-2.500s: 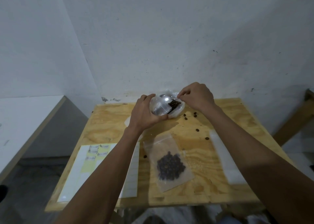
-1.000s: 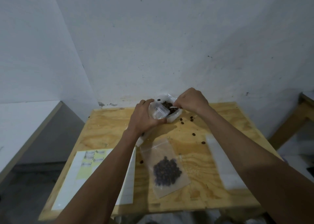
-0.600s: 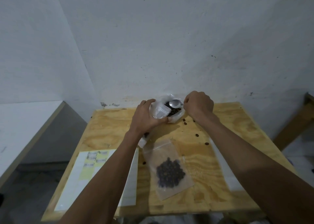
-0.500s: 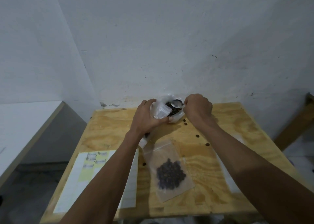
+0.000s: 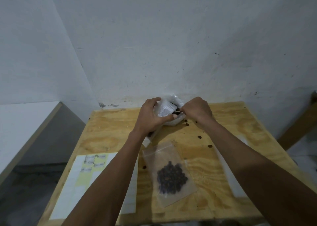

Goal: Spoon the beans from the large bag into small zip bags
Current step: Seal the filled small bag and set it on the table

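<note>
Desk [image 5: 106,133], plywood; near edge: label sheet [image 5: 89,176] at left, filled zip bag [image 5: 169,172] of beans at centre. Loose beans [image 5: 199,137] scattered beyond. Far edge, by wall: left hand [image 5: 151,116] gripping small zip bag [image 5: 165,109] over large bag [image 5: 175,121]; right hand [image 5: 197,108] pinching spoon [image 5: 178,112] handle at the mouth.

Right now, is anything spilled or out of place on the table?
Yes. Several loose beans lie scattered on the plywood table right of the large bag, and one left of the filled zip bag.
</note>
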